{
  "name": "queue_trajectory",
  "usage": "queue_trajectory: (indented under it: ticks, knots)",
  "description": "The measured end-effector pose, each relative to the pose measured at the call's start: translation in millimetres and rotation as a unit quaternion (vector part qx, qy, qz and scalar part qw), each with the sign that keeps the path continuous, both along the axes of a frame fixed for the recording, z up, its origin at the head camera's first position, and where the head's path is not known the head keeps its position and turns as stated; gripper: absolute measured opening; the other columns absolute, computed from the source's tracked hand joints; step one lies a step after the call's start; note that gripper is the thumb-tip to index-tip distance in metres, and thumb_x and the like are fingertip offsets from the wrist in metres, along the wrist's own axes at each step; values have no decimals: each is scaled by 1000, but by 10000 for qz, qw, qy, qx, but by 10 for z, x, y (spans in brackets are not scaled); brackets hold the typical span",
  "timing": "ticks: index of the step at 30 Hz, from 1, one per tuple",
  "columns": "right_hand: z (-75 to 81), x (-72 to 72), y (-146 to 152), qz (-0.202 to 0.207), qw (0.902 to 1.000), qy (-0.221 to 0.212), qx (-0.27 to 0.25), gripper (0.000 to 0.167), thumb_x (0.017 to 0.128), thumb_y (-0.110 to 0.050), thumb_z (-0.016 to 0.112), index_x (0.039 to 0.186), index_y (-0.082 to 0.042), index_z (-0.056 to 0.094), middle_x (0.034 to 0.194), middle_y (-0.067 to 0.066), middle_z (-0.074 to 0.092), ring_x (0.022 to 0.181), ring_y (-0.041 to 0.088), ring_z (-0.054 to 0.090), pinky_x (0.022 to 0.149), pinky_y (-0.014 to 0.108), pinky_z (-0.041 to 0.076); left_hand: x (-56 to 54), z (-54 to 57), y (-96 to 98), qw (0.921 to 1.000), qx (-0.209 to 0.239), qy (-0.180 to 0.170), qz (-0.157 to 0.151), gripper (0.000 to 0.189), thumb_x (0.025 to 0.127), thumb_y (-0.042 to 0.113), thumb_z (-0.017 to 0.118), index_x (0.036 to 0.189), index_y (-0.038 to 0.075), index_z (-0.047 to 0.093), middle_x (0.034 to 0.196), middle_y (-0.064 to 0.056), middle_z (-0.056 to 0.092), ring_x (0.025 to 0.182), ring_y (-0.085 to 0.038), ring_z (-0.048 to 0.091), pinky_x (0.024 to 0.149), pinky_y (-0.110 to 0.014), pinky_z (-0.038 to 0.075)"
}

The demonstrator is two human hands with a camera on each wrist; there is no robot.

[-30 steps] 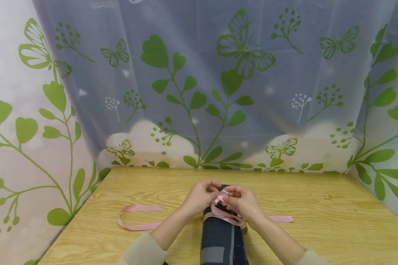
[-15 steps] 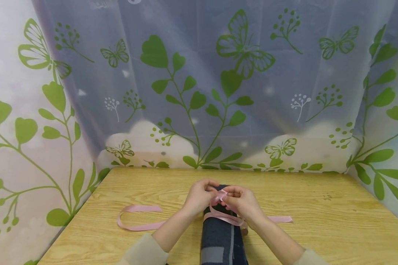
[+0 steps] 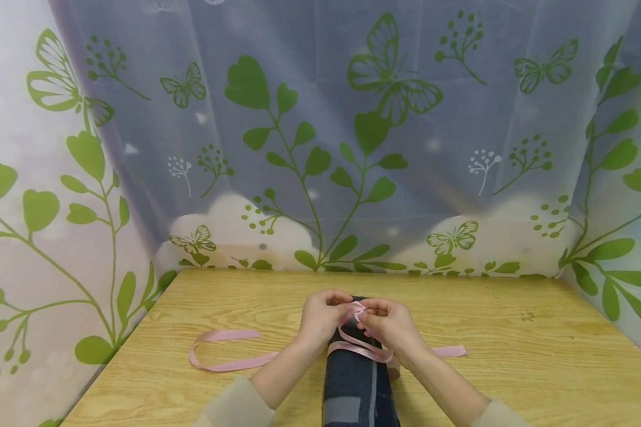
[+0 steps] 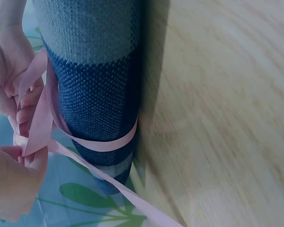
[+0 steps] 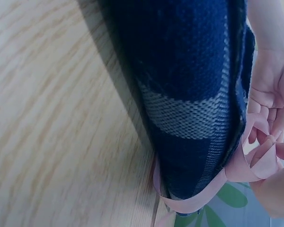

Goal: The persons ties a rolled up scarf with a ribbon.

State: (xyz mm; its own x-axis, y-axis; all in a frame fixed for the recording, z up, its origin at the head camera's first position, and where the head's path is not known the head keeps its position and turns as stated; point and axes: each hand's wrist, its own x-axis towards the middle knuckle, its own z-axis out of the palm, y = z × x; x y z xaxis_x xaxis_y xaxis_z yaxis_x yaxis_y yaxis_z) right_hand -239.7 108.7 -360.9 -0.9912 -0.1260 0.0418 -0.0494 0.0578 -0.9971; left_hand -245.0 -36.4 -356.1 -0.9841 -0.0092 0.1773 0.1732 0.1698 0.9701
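A dark blue woven cloth roll (image 3: 349,376) with pale grey bands lies lengthwise on the table. Pink satin ribbon (image 3: 371,354) circles it near its far end. Above that band, my left hand (image 3: 320,317) pinches ribbon between thumb and fingers. My right hand (image 3: 392,326) faces it and pinches another part of the same ribbon, the fingertips of both nearly meeting. Between the hands the ribbon forms folded loops (image 4: 40,125), seen in the left wrist view. From the right side, the ribbon band (image 5: 194,203) wraps around the roll's narrowing end.
On the wood-grain table (image 3: 513,356), one ribbon tail (image 3: 227,335) curves in a U at the left. Another tail end (image 3: 451,351) sticks out at the right. A curtain (image 3: 320,148) printed with leaves and butterflies stands behind the table and along both sides.
My left hand has shifted slightly right, toward the right hand, and the ribbon between the fingers has drawn in smaller. The right tail end has slid slightly left.
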Motion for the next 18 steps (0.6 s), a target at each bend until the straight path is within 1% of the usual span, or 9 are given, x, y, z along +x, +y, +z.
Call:
queue_trajectory:
  ticks: [4, 8, 15, 18]
  knots:
    - [1, 4, -1, -16, 10000, 52, -36, 29, 84, 5, 58, 111, 13, 57, 75, 6, 61, 67, 14, 61, 58, 23, 49, 7, -17, 27, 9997, 214, -117, -37, 9, 80, -2, 65, 88, -2, 69, 81, -7, 64, 74, -13, 56, 62, -23, 48]
    - [2, 5, -5, -75, 9999, -7, -70, 28, 83, 6, 58, 109, 13, 57, 77, 7, 60, 67, 15, 61, 59, 23, 49, 4, -35, 50, 9989, 417, -201, -97, 8, 80, 1, 67, 87, -2, 69, 82, -6, 64, 76, -13, 57, 64, -24, 48]
    - [0, 11, -8, -142, 9998, -99, 72, 27, 83, 6, 59, 109, 10, 58, 80, 9, 59, 69, 17, 62, 60, 23, 51, 13, -47, 64, 9980, 571, -190, -177, 10, 80, 4, 69, 88, -3, 69, 82, -5, 65, 78, -13, 57, 66, -26, 48]
    - [-7, 10, -8, -127, 9999, -69, 81, 27, 82, 6, 58, 109, 10, 57, 80, 10, 58, 69, 18, 63, 60, 24, 51, 22, -48, 68, 9965, 770, -237, -212, 12, 81, 4, 69, 89, -4, 69, 82, -5, 64, 78, -13, 58, 67, -26, 49]
